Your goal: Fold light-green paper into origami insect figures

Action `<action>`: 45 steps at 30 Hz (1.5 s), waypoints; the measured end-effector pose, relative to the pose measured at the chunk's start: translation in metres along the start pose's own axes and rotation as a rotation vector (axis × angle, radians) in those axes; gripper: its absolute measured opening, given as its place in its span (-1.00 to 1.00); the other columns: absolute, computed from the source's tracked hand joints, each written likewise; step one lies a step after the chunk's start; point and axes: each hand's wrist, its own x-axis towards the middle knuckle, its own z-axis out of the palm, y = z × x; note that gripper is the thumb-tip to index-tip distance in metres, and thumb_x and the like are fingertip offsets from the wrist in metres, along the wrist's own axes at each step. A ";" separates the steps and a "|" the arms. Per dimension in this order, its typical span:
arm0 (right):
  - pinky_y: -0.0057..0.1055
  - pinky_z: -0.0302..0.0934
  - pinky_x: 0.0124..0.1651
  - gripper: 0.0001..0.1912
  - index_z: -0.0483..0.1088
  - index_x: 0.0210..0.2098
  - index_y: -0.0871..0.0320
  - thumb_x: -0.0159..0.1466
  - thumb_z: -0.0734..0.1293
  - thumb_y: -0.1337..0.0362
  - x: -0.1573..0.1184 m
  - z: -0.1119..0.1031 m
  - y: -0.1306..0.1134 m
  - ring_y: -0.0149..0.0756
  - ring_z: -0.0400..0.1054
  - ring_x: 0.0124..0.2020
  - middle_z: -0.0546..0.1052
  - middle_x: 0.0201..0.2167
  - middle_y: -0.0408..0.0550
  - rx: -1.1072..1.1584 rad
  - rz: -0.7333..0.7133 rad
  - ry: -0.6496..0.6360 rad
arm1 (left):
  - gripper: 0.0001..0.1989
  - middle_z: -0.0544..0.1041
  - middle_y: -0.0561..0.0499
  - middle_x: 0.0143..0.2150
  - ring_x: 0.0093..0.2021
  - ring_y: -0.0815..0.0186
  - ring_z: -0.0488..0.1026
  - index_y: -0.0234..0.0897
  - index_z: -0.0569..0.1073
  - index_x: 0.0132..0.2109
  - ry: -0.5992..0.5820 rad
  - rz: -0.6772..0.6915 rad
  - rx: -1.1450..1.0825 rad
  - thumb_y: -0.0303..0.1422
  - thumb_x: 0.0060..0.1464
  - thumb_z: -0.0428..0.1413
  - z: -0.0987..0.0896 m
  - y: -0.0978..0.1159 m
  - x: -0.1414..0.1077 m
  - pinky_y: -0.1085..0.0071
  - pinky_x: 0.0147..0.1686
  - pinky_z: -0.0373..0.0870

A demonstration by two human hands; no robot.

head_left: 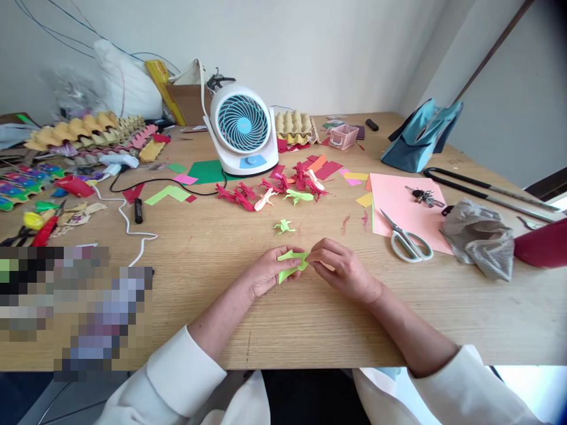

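Note:
A light green folded paper (287,273) is held above the wooden table, near its front middle. My left hand (271,270) grips it from the left, with the thumb lying across the top. The fingers of my right hand (339,267) are pinched together at the paper's right end. Just beyond the hands stands a small light green folded figure (283,226). Farther back lies a cluster of red folded figures (241,195), with a pale pink one (264,199) and another light green one (298,196) among them.
A white fan (243,127) stands behind the folded figures. To the right, scissors (410,243) overlap a pink sheet (390,200), beside a grey cloth (481,236). A white cable (125,215) and a black marker (139,211) lie on the left. Egg cartons (80,133) sit at the back left.

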 end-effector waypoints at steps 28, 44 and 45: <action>-0.37 0.31 -0.20 -0.86 0.41 -0.16 0.14 0.36 0.25 0.43 0.002 -0.011 0.002 -0.30 0.39 -0.24 0.46 -0.26 0.02 0.086 0.016 -0.119 | -0.56 0.53 0.01 -0.39 -0.46 0.42 0.45 -0.36 0.44 -0.07 -0.160 0.089 0.289 -0.22 -0.03 0.35 -0.008 -0.003 0.000 0.50 -0.47 0.38; -0.39 0.32 -0.23 -0.92 0.37 -0.25 0.15 0.33 0.26 0.43 0.000 -0.013 0.008 -0.33 0.40 -0.31 0.48 -0.30 -0.01 0.135 0.102 -0.115 | -0.72 0.56 -0.03 -0.38 -0.50 0.40 0.43 -0.34 0.39 -0.18 -0.060 0.187 0.473 -0.29 0.02 0.23 0.004 0.000 -0.004 0.47 -0.49 0.38; -0.40 0.32 -0.23 -0.92 0.37 -0.25 0.15 0.33 0.26 0.43 0.000 -0.013 0.009 -0.34 0.40 -0.31 0.48 -0.30 -0.02 0.135 0.108 -0.115 | -0.72 0.56 -0.03 -0.37 -0.48 0.40 0.43 -0.34 0.38 -0.17 -0.059 0.199 0.495 -0.27 0.04 0.22 0.004 0.001 -0.004 0.47 -0.48 0.38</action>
